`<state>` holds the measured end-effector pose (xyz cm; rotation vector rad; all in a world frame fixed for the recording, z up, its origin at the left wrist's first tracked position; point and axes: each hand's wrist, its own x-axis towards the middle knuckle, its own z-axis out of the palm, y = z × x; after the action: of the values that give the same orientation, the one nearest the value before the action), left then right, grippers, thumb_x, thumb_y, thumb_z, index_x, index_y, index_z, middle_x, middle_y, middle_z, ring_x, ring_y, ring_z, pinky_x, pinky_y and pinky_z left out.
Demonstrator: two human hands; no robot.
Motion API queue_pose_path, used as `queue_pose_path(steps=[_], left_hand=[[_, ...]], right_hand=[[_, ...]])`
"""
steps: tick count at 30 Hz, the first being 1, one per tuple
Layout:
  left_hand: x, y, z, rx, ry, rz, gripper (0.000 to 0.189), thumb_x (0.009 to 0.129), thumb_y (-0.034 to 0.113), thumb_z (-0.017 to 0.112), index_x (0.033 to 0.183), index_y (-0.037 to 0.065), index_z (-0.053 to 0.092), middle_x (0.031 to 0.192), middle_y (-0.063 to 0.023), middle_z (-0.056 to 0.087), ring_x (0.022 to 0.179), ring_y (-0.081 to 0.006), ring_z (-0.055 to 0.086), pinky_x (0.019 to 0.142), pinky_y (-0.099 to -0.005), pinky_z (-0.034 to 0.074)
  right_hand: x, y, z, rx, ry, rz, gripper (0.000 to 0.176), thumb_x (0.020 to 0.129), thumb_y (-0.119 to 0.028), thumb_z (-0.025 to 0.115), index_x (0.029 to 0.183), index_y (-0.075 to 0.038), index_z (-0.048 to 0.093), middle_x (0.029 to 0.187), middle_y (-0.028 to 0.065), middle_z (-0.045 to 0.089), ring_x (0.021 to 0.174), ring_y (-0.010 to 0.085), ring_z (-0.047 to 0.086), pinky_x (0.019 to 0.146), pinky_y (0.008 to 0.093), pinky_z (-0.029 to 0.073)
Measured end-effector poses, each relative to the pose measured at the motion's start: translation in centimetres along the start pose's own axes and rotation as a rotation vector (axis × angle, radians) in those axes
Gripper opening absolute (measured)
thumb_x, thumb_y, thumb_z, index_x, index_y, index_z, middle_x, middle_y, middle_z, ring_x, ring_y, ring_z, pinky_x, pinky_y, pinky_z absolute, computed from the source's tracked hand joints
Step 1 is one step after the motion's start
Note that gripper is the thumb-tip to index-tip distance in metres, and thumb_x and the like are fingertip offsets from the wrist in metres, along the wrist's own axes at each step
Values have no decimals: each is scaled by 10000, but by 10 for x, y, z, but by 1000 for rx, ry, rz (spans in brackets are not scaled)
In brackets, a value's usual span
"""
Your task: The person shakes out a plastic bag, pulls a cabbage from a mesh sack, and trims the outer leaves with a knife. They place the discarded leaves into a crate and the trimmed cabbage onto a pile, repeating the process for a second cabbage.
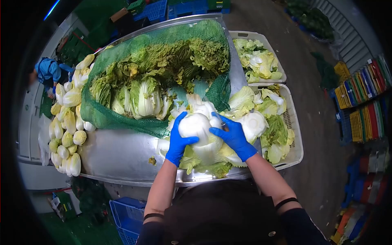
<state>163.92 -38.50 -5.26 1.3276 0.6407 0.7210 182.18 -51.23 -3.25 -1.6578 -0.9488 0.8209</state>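
Observation:
My left hand [179, 139], in a blue glove, is wrapped round the left side of a pale cabbage [201, 134] above the front of the metal table [118, 153]. On the cabbage's right side is my right hand [232, 135], also gloved in blue, fingers bent; something small and dark shows at its fingers, too small to make out. Loose leaves [190, 160] lie under and around the cabbage. A cut white cabbage base [253, 123] rests to the right. Behind my hands, a green net [153, 125] holds leafy cabbages [145, 98].
Trimmed cabbages [67, 122] are piled at the table's left end. Two pale crates [297, 134] with leaves stand along the right edge. A person in blue [49, 69] is at the far left. Coloured crates [363, 92] are stacked at right; a blue crate [126, 216] sits below the front edge.

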Motion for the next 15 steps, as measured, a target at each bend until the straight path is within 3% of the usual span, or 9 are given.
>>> queue_pose_path(steps=[1,3,6,7,9,12,14,15], left_hand=[[-4,8,1,-99,66,-18,994,514,220,869,1355,7,385,1287,-121,488,1164,-240,499,1010,-361,403],[-6,8,-12,-265,180,45,917,567,224,829,1344,1,396,1266,-127,508,1142,-253,519,1005,-369,406],[-13,26,-35,-663,228,-57,816,679,267,728,1366,1,374,1330,-163,478,1218,-313,476,1050,-438,378],[-14,38,-38,-818,233,-100,808,701,294,704,1375,3,366,1356,-171,460,1241,-328,458,1064,-457,365],[-13,48,-43,-843,195,-17,764,758,413,657,1385,67,390,1380,-168,451,1249,-338,453,1063,-495,362],[-15,90,-9,-876,162,23,816,764,475,643,1416,86,345,1415,-165,410,1270,-332,431,1072,-484,352],[-15,128,29,-786,-98,230,912,751,593,625,1444,103,290,1454,-155,355,1296,-325,400,1080,-472,341],[-14,131,34,-787,-99,225,912,751,593,625,1444,103,290,1454,-155,355,1296,-325,400,1080,-472,341]], right_hand=[[-4,4,-2,0,1,-1,610,746,-342,780,1273,-111,579,652,-22,482,591,70,394,552,251,399],[-8,18,-17,33,300,-167,598,715,-316,804,1230,-86,604,653,-8,509,593,74,449,561,254,422],[-20,36,-56,-306,415,100,601,666,-323,838,1170,-65,636,814,53,648,687,115,575,659,267,492],[-21,36,-64,-477,438,32,639,673,-326,835,1200,-42,611,806,69,651,688,135,577,668,291,499],[-20,27,-60,-416,426,-160,668,719,-318,807,1264,-27,552,858,57,659,658,118,577,613,262,489],[-32,-67,-36,413,40,196,671,830,-281,714,1385,-53,414,1046,21,638,596,34,512,498,182,417],[-40,-87,-27,771,-288,286,677,857,-321,673,1393,-20,388,1175,48,596,726,57,557,577,198,463],[-45,-88,-20,932,-403,303,675,862,-341,662,1384,-6,395,1213,51,580,770,70,575,608,200,473]])
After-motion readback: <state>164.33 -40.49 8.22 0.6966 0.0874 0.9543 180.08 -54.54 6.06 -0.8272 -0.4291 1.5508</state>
